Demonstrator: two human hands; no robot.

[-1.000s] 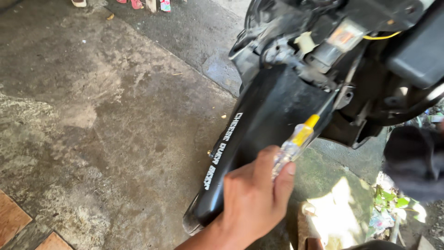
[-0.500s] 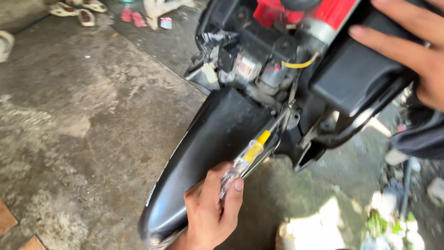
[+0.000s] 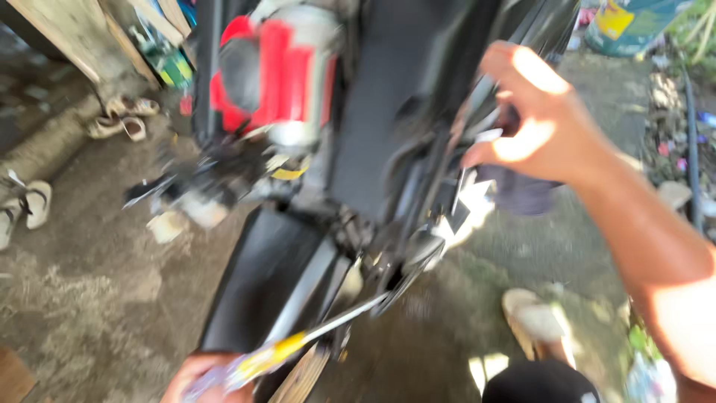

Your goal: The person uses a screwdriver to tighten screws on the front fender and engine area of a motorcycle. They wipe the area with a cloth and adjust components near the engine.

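The view is motion-blurred. A motorcycle with black body panels [image 3: 388,127] and a red-and-silver part [image 3: 280,75] fills the middle, its black fender [image 3: 253,291] pointing down toward me. My left hand [image 3: 201,377] at the bottom edge grips a screwdriver [image 3: 298,343] with a yellow-and-clear handle; its metal shaft points up to the right into the bike's underside near a black part. My right hand [image 3: 533,119] comes in from the right, fingers curled around the edge of the black side panel.
The floor is rough grey concrete [image 3: 89,298]. Sandals [image 3: 30,205] lie at the left, more near a wooden board [image 3: 60,37] at top left. A sandalled foot [image 3: 533,317] shows at lower right. Litter and plants line the right edge.
The camera has swung up and in, showing more of the bike's upper part. My left hand with the screwdriver has dropped to the bottom edge. My right hand has come lower onto the side panel.
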